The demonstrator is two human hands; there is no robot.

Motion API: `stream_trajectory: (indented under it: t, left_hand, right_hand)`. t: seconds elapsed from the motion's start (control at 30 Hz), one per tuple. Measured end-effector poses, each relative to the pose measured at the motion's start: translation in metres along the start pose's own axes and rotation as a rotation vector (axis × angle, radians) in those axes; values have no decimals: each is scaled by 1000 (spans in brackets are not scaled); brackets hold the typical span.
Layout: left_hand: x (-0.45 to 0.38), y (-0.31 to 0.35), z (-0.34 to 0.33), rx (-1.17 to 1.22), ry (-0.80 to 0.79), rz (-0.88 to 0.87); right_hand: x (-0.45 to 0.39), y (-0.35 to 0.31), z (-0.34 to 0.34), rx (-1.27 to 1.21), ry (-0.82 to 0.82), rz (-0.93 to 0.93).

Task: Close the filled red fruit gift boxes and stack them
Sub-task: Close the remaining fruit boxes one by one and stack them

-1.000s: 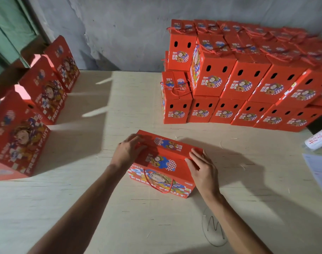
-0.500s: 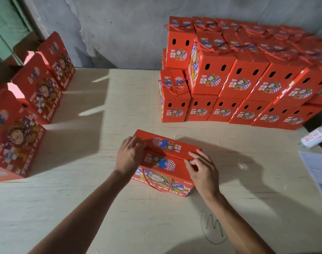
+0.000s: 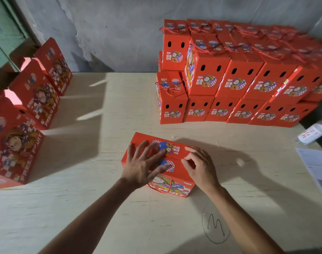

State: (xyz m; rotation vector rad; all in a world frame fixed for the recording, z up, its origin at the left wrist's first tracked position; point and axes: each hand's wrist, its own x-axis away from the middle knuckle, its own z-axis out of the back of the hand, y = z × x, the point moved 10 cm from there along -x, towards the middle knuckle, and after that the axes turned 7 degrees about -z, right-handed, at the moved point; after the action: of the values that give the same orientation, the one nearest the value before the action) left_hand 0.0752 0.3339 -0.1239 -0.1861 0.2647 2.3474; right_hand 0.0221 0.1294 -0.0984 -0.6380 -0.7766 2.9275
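Left hand (image 3: 143, 166) flat on red box (image 3: 176, 173) top, fingers spread wide, right hand (image 3: 200, 166) fingers curled, pinching flap edge

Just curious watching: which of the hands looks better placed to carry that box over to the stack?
Probably the right hand: it sits at the box's right end, the side nearer the stack.

On a pale plywood table (image 3: 101, 180), a red fruit gift box (image 3: 176, 182) sits under both hands. The left hand (image 3: 143, 165) lies flat with fingers spread on its top; the right hand (image 3: 200, 167) pinches its right end. Stacked closed boxes (image 3: 239, 79) stand behind, open boxes (image 3: 28, 107) at left.
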Motion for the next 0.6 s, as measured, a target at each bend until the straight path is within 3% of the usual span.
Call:
stream_trajectory:
  t: [0.17,0.3,0.47,0.6]
  left_hand:
    - [-9,10,-19,-43,-206,-62]
    - [-12,10,-24,-74,-289,-94]
    - [-25,14,-15,-82,-404,-278]
    - [-22,-2,-9,-174,-470,-269]
  right_hand:
    - [-21,6,-18,-35,-89,-183]
    - [-42,4,-33,220,-224,-199]
    - [-57,6,-39,488,-318,-299]
    - [-44,12,-49,461,-458,-343]
